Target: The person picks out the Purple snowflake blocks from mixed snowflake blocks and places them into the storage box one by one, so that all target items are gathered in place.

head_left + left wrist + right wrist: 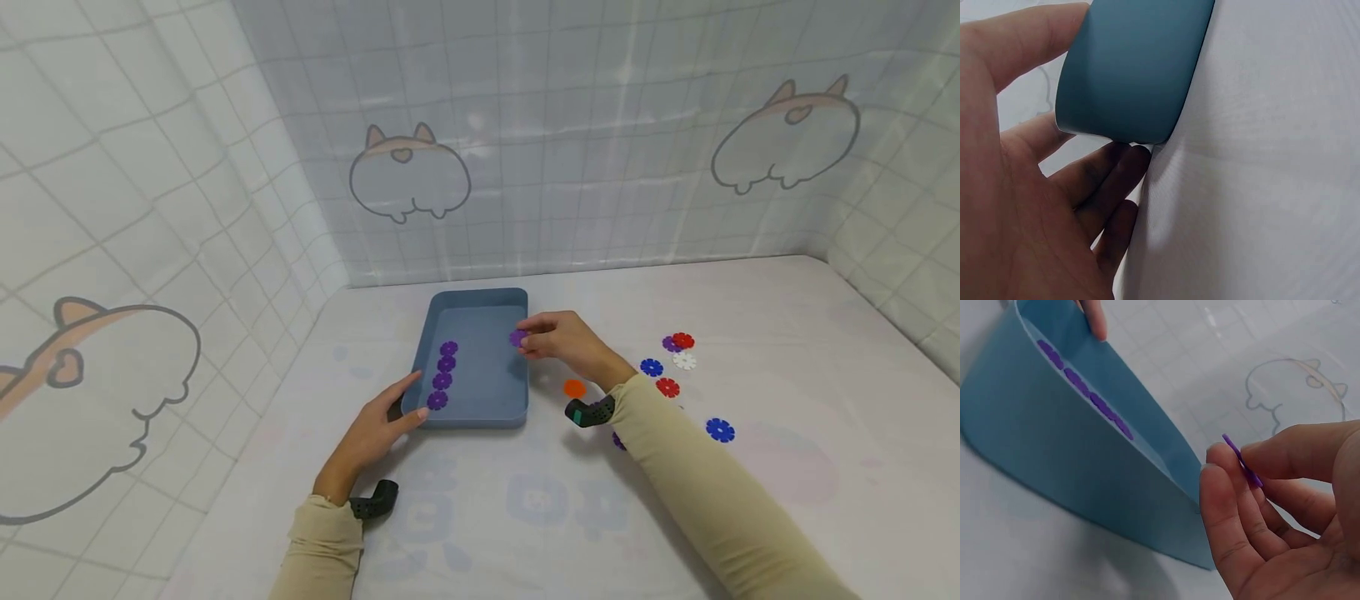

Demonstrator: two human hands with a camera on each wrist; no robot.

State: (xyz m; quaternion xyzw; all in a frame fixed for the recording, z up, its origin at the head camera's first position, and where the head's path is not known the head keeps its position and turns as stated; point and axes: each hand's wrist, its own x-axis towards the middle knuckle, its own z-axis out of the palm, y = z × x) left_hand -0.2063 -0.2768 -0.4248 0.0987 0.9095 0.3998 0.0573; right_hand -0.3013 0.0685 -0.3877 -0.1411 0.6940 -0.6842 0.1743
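Note:
A blue-grey tray lies on the table, with a row of several purple flower-shaped discs along its left side. My left hand holds the tray's near left corner, thumb at the front rim and fingers along the left side. The left wrist view has the fingers touching the tray's outer wall. Between thumb and fingertips, my right hand pinches one purple flower disc by the tray's right rim. That disc appears edge-on in the right wrist view.
To the right lie loose flower discs: an orange one, blue ones, red ones and a white one. A purple disc is partly hidden by the right sleeve. Tiled-pattern sheeting rises behind the table.

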